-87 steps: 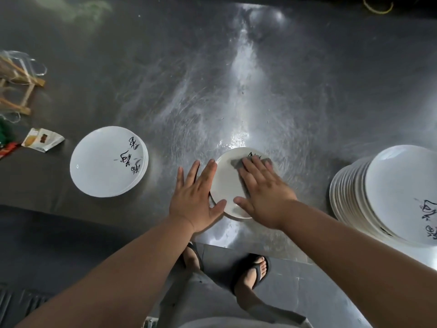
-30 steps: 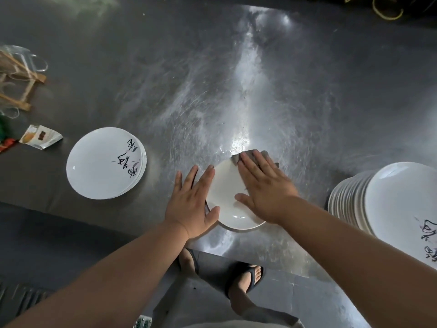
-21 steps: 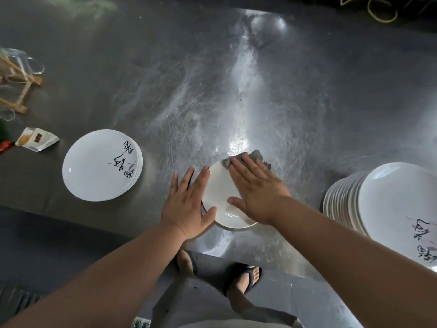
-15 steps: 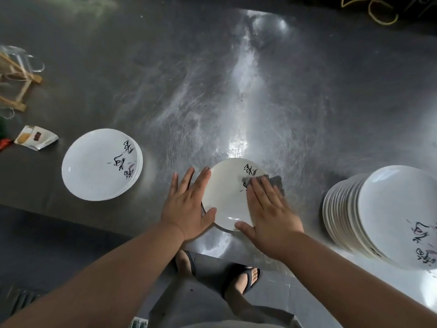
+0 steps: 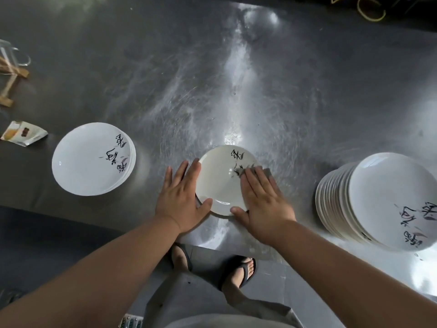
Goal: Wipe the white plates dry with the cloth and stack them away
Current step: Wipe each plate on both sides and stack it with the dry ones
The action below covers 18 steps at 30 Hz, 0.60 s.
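Note:
A white plate (image 5: pixel 221 178) with black brush writing lies on the steel table near its front edge. My left hand (image 5: pixel 182 197) lies flat against the plate's left rim, thumb at its near edge. My right hand (image 5: pixel 262 200) presses a grey cloth (image 5: pixel 255 171) with straight fingers onto the plate's right side; only the cloth's far edge shows past my fingertips. A short stack of white plates (image 5: pixel 89 159) stands at the left. A taller, leaning stack of white plates (image 5: pixel 378 200) stands at the right.
The steel table (image 5: pixel 212 91) stretches far back with a bright glare down its middle. A small packet (image 5: pixel 23 133), a wooden stand (image 5: pixel 9 84) and a glass jug (image 5: pixel 11 55) sit at the left edge. My sandalled feet (image 5: pixel 212 268) show below the table's front edge.
My right hand with the cloth has swept from the plate's far rim round to its right side, uncovering the black writing. My left hand has stayed on the left rim.

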{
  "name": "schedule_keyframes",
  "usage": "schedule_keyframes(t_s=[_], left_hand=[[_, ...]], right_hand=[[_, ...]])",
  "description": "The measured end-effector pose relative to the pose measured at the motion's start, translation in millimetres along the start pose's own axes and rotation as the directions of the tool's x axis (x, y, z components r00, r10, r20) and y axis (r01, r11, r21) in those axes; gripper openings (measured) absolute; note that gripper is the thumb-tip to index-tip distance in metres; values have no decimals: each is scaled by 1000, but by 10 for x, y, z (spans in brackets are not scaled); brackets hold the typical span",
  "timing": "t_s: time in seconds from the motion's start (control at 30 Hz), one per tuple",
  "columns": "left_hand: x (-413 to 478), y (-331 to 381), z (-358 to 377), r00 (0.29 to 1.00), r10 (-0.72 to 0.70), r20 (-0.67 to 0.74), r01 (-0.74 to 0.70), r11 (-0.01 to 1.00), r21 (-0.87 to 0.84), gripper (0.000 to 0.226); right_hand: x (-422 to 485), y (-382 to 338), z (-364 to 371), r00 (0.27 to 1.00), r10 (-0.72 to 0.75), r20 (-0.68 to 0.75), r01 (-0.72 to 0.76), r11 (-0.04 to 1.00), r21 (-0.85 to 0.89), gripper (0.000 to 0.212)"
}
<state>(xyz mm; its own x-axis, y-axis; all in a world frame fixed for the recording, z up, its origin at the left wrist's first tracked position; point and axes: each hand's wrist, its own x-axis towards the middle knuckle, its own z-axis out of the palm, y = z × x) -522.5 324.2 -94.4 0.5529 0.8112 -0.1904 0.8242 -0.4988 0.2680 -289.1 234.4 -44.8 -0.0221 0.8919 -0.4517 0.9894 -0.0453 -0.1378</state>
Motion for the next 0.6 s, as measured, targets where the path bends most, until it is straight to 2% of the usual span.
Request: schedule_keyframes(t_s=[0.1, 0.2, 0.33, 0.43, 0.5, 0.6], left_hand=[[-27, -14, 14, 999, 5, -39, -5, 1000, -15, 93], [-49, -14, 52, 996, 28, -86, -31, 999, -30, 79], [-46, 11, 52, 992, 32, -120, -34, 999, -19, 76], [-65, -2, 65, 989, 51, -135, -53, 999, -8, 73], [-74, -14, 66, 981, 115, -154, -111, 993, 34, 62], [-84, -14, 54, 964, 203, -174, -191, 978, 84, 49]], right_hand=[[323, 167, -30, 1000, 21, -9, -21, 999, -32, 92], [45, -5, 134, 999, 35, -8, -35, 999, 41, 93], [-465, -258, 275, 996, -76, -41, 77, 996, 42, 92], [-114, 28, 83, 997, -77, -29, 78, 997, 28, 93], [176, 230, -64, 996, -64, -61, 63, 998, -28, 92], [386, 277, -116, 999, -16, -28, 14, 997, -70, 94]])
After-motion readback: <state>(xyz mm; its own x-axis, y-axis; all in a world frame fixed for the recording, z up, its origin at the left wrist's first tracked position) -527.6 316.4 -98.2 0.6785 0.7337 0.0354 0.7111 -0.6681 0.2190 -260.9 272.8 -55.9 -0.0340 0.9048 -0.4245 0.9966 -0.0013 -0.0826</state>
